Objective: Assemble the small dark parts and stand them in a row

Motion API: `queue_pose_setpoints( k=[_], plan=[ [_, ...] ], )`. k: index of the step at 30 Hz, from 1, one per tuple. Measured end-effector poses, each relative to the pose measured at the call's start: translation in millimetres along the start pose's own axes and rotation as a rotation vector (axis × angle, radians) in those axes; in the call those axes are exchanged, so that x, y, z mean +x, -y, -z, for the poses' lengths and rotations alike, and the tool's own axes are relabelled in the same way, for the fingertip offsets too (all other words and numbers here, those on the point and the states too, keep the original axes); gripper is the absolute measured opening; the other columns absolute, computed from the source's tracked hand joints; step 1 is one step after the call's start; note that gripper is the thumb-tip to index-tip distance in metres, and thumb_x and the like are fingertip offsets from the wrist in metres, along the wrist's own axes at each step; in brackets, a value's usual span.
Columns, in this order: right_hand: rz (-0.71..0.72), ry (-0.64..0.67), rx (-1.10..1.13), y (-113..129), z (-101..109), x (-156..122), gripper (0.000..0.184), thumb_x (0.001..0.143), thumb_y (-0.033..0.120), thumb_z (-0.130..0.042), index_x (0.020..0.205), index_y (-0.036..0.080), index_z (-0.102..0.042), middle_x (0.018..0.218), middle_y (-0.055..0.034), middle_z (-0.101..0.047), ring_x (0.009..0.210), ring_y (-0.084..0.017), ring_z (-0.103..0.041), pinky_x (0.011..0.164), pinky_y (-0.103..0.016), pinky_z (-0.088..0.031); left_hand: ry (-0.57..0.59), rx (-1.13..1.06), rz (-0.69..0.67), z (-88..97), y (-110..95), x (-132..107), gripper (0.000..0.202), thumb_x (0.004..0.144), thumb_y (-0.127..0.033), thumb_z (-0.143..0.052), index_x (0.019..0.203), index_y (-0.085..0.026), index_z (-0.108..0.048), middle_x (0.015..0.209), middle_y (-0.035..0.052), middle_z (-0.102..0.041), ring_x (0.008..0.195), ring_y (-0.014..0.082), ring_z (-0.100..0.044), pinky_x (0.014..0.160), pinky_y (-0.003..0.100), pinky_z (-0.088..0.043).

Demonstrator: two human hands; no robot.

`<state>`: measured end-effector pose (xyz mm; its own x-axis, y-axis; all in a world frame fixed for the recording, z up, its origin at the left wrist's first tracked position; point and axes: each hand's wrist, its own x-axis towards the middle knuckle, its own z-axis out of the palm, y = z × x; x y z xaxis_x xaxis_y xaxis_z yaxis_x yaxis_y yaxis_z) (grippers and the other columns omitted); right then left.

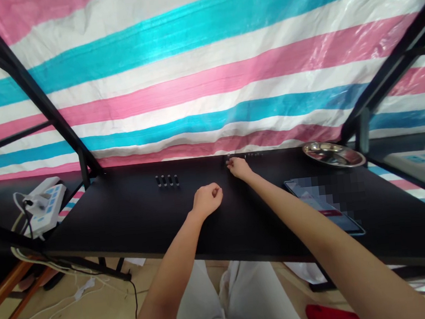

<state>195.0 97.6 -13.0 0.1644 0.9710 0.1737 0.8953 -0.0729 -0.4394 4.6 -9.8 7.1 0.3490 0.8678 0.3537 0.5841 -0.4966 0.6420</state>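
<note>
My left hand (207,199) rests on the black table (135,217) near its middle, curled into a loose fist with nothing visible in it. My right hand (238,167) reaches to the far edge, fingers pinched on a small dark piece (229,162) that I cannot make out. More small dark pieces (253,154) lie in a row just right of that hand. Several small black cylinders (167,180) stand upright in a row left of centre.
A round metal dish (333,154) sits at the far right. A tablet (324,209) lies flat right of my right forearm. A white power strip (46,203) with cables sits at the left. Black frame bars (33,91) rise on both sides before a striped tarp.
</note>
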Motion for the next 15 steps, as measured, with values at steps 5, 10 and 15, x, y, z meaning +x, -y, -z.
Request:
queue_pose_setpoints(
  k=[5,10,15],
  plan=[
    [-0.036,-0.007,0.008,1.1,3.5,-5.9,0.021,0.077,0.029,-0.057,0.088,0.015,-0.069,0.087,-0.0108,-0.068,0.084,-0.021,-0.062,0.072,-0.027,-0.044,0.002,-0.002,0.008,0.5,0.0,-0.4,0.018,0.077,-0.026,-0.046,0.072,-0.02,-0.062,0.058,-0.0012,-0.057,0.051,0.01,-0.047,0.054,0.021,-0.035],
    [-0.054,-0.035,-0.014,5.5,4.1,-13.7,0.027,0.08,0.036,-0.053,0.089,0.017,-0.07,0.087,-0.0113,-0.068,0.084,-0.022,-0.062,0.071,-0.028,-0.044,-0.001,0.004,0.01,1.2,-0.1,0.3,0.018,0.077,-0.026,-0.046,0.071,-0.02,-0.062,0.057,-0.0012,-0.057,0.051,0.0101,-0.048,0.054,0.021,-0.034],
    [-0.076,-0.035,-0.034,8.9,3.5,-13.6,0.03,0.081,0.038,-0.051,0.093,0.018,-0.07,0.09,-0.0115,-0.068,0.086,-0.023,-0.062,0.071,-0.029,-0.044,0.008,0.012,0.014,1.6,-0.4,0.6,0.019,0.078,-0.027,-0.045,0.073,-0.019,-0.062,0.057,-0.0012,-0.057,0.052,0.0101,-0.048,0.054,0.021,-0.034]
  ],
)
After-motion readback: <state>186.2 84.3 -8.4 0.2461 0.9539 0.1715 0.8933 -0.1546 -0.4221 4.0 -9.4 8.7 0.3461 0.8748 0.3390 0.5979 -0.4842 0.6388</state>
